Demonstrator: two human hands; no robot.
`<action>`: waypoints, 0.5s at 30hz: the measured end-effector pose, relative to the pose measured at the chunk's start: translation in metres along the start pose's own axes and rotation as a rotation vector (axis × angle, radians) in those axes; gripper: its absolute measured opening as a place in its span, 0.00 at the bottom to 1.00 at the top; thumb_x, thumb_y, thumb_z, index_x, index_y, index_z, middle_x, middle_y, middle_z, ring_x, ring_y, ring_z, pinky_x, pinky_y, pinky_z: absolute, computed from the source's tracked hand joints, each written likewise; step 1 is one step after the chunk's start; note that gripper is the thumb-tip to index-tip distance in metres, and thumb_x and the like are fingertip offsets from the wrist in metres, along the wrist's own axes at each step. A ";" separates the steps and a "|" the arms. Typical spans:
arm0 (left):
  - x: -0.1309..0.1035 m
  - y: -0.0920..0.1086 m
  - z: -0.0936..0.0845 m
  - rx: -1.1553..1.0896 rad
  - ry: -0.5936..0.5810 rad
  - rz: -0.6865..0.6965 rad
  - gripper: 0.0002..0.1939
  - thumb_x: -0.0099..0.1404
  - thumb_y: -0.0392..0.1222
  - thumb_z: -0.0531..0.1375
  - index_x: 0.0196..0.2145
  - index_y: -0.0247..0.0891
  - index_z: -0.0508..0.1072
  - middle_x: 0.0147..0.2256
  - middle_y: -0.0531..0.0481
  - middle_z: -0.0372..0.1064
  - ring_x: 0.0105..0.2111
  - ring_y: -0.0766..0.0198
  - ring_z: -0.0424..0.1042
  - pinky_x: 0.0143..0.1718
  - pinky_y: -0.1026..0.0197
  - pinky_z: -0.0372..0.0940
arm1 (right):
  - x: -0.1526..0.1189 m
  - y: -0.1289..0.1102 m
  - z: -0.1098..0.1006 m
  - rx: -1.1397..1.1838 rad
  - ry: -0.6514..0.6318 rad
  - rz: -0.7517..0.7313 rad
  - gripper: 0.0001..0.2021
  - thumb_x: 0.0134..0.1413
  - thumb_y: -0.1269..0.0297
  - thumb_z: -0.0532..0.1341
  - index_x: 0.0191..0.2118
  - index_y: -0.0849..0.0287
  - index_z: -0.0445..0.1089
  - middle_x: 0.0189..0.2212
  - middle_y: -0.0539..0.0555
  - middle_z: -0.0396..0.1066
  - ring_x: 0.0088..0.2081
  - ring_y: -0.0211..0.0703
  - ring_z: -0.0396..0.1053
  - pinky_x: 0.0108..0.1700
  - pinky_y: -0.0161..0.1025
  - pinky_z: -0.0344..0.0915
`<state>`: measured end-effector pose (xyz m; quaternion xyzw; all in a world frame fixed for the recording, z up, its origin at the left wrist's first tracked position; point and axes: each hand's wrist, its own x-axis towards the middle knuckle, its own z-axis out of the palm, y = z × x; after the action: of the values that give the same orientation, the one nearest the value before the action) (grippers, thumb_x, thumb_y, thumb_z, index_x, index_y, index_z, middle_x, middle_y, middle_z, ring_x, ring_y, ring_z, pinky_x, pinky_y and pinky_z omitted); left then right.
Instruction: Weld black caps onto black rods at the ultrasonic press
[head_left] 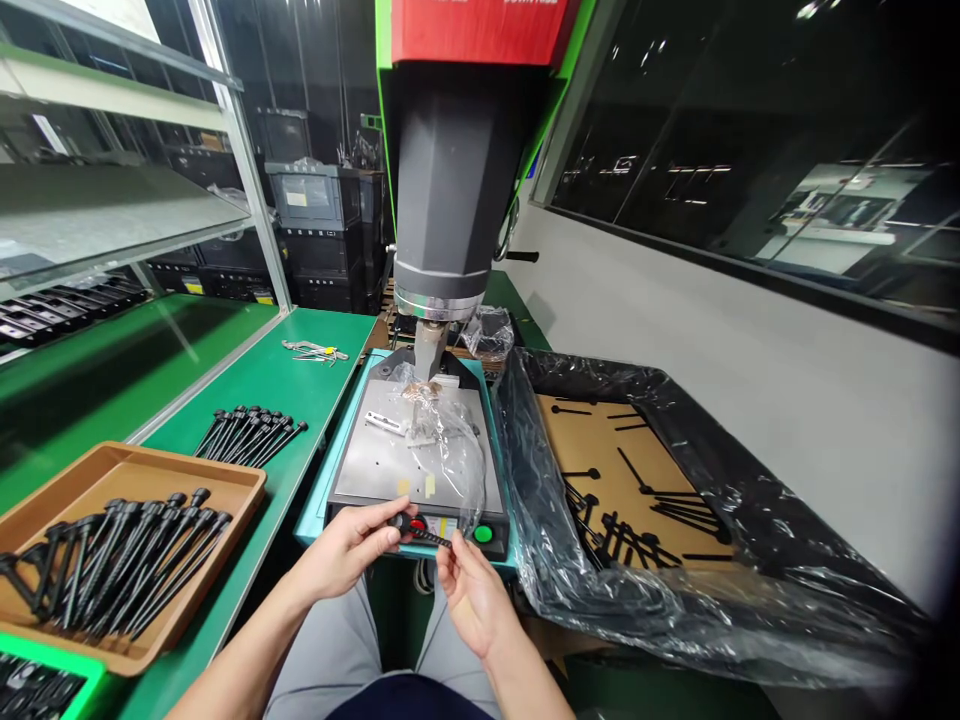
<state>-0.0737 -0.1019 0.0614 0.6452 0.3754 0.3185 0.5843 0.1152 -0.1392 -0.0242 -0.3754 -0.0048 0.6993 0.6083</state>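
Note:
I hold a black cable-tie-like part (429, 537) across my body, level with the front edge of the machine base. My left hand (352, 545) is closed in a pinch at its thicker head end. The thin, ribbed strap runs to the right, where the fingertips of my right hand (471, 590) are closed on the other end. Just behind my hands lies the metal plate (360, 470) of the machine, with a crumpled clear plastic sheet (454, 450) on it. The machine's metal horn (430, 350) comes down at the back of this plate.
On the left, a brown tray (247, 490) holds several similar black parts, with a further bundle (251, 435) behind it on the green table (315, 330). Pliers (315, 350) lie farther back. A box lined with black plastic (540, 540) stands right, with loose black parts inside. A green button (483, 534) is beside my right hand.

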 end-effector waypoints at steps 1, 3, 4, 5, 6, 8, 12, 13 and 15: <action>0.001 0.001 -0.001 0.009 -0.001 0.016 0.23 0.64 0.47 0.57 0.56 0.42 0.68 0.53 0.45 0.69 0.49 0.53 0.70 0.48 0.55 0.66 | 0.000 0.002 -0.001 0.003 -0.003 0.045 0.13 0.39 0.67 0.74 0.30 0.60 0.71 0.23 0.48 0.71 0.26 0.32 0.71 0.26 0.24 0.70; 0.001 0.002 -0.002 0.056 0.008 0.070 0.23 0.64 0.46 0.57 0.56 0.42 0.68 0.53 0.45 0.70 0.52 0.53 0.67 0.54 0.55 0.61 | 0.001 0.007 -0.004 0.007 -0.008 0.152 0.13 0.41 0.66 0.73 0.32 0.62 0.71 0.23 0.48 0.71 0.25 0.30 0.71 0.26 0.22 0.69; 0.002 0.003 -0.002 0.095 0.010 0.099 0.22 0.65 0.46 0.56 0.56 0.42 0.68 0.52 0.46 0.70 0.53 0.53 0.67 0.56 0.55 0.59 | 0.002 0.009 -0.005 0.000 -0.010 0.190 0.13 0.42 0.65 0.73 0.32 0.62 0.71 0.23 0.48 0.71 0.24 0.30 0.70 0.26 0.22 0.68; 0.002 0.003 -0.003 0.134 0.010 0.122 0.21 0.65 0.45 0.56 0.55 0.43 0.69 0.51 0.46 0.71 0.52 0.54 0.67 0.56 0.55 0.58 | 0.002 0.011 -0.007 -0.016 -0.015 0.204 0.13 0.43 0.64 0.73 0.32 0.62 0.70 0.23 0.48 0.70 0.23 0.29 0.69 0.25 0.22 0.67; 0.003 0.003 -0.003 0.163 0.007 0.135 0.20 0.66 0.45 0.55 0.55 0.43 0.70 0.50 0.46 0.72 0.50 0.55 0.69 0.55 0.56 0.60 | 0.002 0.012 -0.008 -0.050 -0.030 0.192 0.13 0.43 0.62 0.72 0.32 0.62 0.70 0.22 0.48 0.70 0.23 0.29 0.68 0.24 0.22 0.66; 0.003 -0.001 -0.005 0.182 0.008 0.132 0.20 0.66 0.45 0.54 0.54 0.43 0.70 0.47 0.45 0.73 0.43 0.57 0.72 0.48 0.58 0.65 | 0.000 0.012 -0.010 -0.210 -0.099 0.079 0.15 0.46 0.56 0.70 0.29 0.60 0.68 0.23 0.48 0.70 0.23 0.32 0.68 0.23 0.26 0.65; 0.008 -0.016 -0.002 0.142 0.064 0.064 0.21 0.66 0.48 0.54 0.54 0.41 0.71 0.43 0.44 0.74 0.35 0.59 0.73 0.41 0.59 0.68 | -0.005 0.009 -0.005 -0.792 -0.333 -0.302 0.16 0.52 0.50 0.63 0.33 0.60 0.72 0.29 0.54 0.73 0.32 0.43 0.71 0.33 0.36 0.66; 0.009 -0.019 0.000 0.141 0.067 0.049 0.21 0.65 0.48 0.55 0.53 0.40 0.71 0.43 0.44 0.75 0.36 0.58 0.74 0.43 0.58 0.68 | -0.006 0.010 -0.002 -0.881 -0.364 -0.364 0.16 0.54 0.50 0.62 0.36 0.60 0.72 0.31 0.54 0.74 0.33 0.44 0.71 0.35 0.36 0.65; 0.011 -0.023 0.005 0.132 0.066 0.032 0.21 0.65 0.48 0.56 0.52 0.41 0.72 0.44 0.44 0.75 0.41 0.56 0.73 0.48 0.56 0.66 | -0.007 0.011 0.005 -0.956 -0.365 -0.445 0.15 0.57 0.51 0.58 0.38 0.58 0.71 0.31 0.53 0.73 0.30 0.42 0.70 0.33 0.36 0.63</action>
<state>-0.0658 -0.0941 0.0371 0.6775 0.4040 0.3234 0.5226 0.1028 -0.1459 -0.0223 -0.4724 -0.5057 0.5277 0.4926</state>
